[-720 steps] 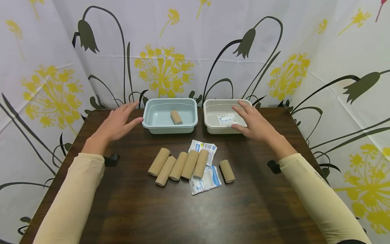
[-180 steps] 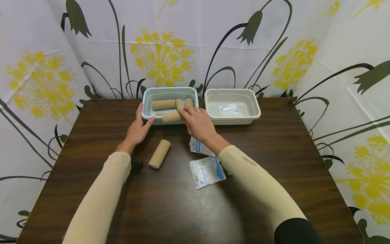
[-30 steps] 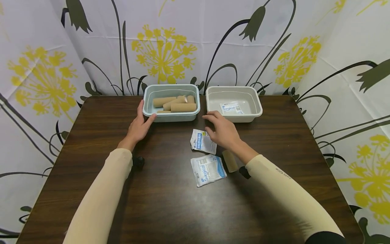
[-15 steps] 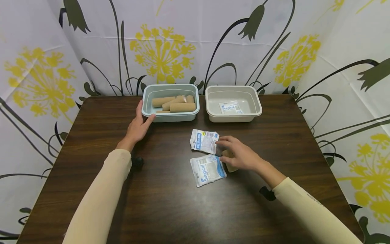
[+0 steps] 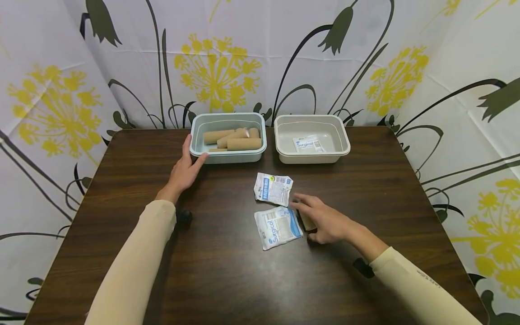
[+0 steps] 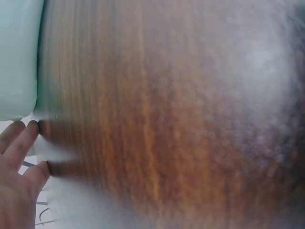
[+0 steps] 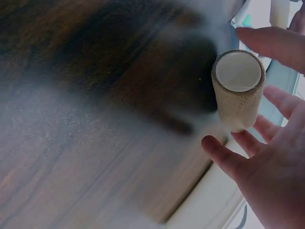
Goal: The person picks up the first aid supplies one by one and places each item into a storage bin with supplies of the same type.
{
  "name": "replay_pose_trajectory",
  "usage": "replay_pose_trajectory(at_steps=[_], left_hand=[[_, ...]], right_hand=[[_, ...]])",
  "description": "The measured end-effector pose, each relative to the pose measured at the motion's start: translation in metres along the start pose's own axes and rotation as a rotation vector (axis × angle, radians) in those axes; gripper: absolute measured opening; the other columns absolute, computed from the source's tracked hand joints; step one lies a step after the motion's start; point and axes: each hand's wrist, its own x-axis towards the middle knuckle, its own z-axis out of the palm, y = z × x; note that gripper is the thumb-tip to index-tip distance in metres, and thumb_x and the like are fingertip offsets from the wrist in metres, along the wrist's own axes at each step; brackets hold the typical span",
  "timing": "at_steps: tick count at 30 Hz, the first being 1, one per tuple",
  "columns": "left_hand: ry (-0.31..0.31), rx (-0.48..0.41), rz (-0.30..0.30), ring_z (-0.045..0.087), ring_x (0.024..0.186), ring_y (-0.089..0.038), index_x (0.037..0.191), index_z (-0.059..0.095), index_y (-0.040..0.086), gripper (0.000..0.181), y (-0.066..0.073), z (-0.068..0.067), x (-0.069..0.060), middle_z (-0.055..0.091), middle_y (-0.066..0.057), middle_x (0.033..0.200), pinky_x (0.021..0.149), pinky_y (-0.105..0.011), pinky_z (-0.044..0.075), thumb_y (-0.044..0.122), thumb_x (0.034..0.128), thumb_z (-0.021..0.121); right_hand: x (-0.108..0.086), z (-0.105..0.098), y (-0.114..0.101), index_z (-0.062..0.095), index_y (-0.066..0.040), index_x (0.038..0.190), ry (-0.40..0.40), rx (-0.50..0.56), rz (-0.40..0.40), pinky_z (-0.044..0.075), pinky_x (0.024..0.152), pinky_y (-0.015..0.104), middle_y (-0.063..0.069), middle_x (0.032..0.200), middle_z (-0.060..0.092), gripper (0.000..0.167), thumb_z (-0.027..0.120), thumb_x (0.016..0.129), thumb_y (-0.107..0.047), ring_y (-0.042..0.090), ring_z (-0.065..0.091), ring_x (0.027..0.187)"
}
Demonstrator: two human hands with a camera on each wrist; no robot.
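Observation:
My right hand [image 5: 328, 222] reaches over a cardboard tube [image 5: 307, 223] lying right of two surgical packets. In the right wrist view the fingers and thumb spread around this tube [image 7: 238, 112], without a visible grip. My left hand [image 5: 183, 174] rests against the left front corner of a pale blue tray [image 5: 231, 157], thumb at the rim; in the left wrist view, its fingers [image 6: 21, 145] lie beside the tray wall. Several cardboard tubes [image 5: 244, 144] lie piled inside that tray. The upper packet [image 5: 273, 189] and the lower packet [image 5: 278, 227] lie flat on the table.
An off-white tray [image 5: 310, 159] stands right of the blue one, holding one surgical packet [image 5: 308, 144]. Both trays sit at the back edge of the dark wooden table [image 5: 227, 271], before a flower-patterned curtain [image 5: 292, 40].
Over the longer span, most tubes have gone from the table into the blue tray. In the last second my right hand has moved from the off-white tray down to the remaining tube; my left stays put.

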Motion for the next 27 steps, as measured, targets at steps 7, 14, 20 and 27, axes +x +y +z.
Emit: replay_pose_trajectory(at_steps=[7,14,20,27], left_hand=[[0.002,-0.004,-0.001,0.032,0.135,-0.051,0.153,-0.012,0.046,0.082,-0.001,0.000,0.000,0.024,-0.024,0.157,0.103,-0.067,0.022,0.067,0.0943,0.042],[-0.001,0.000,0.000,0.032,0.135,-0.051,0.154,-0.011,0.044,0.083,-0.001,0.000,0.000,0.024,-0.024,0.157,0.103,-0.066,0.023,0.067,0.0944,0.042],[-0.005,0.002,-0.011,0.032,0.135,-0.051,0.153,-0.012,0.047,0.082,0.000,0.000,0.000,0.024,-0.024,0.157,0.103,-0.066,0.023,0.068,0.0940,0.041],[0.000,0.003,-0.008,0.033,0.134,-0.051,0.155,-0.010,0.043,0.084,0.000,0.001,0.000,0.025,-0.025,0.156,0.103,-0.066,0.024,0.068,0.0941,0.042]], right_hand=[[-0.001,-0.006,-0.001,0.046,-0.018,0.147,-0.004,-0.034,0.051,0.048,0.086,0.040,0.012,0.155,0.030,0.089,0.075,0.066,0.004,0.030,0.035,0.136],[-0.001,-0.009,0.002,0.049,-0.015,0.144,-0.017,-0.061,0.077,0.049,0.086,0.040,0.007,0.147,0.040,0.077,0.079,0.074,-0.007,0.024,0.048,0.122],[0.000,-0.016,-0.001,0.053,-0.017,0.140,-0.016,-0.093,0.081,0.050,0.086,0.042,0.003,0.139,0.048,0.071,0.083,0.076,-0.021,0.019,0.054,0.112],[0.009,-0.029,-0.009,0.059,-0.020,0.133,0.024,-0.121,0.061,0.051,0.084,0.042,0.002,0.136,0.050,0.062,0.084,0.077,-0.029,0.018,0.055,0.107]])
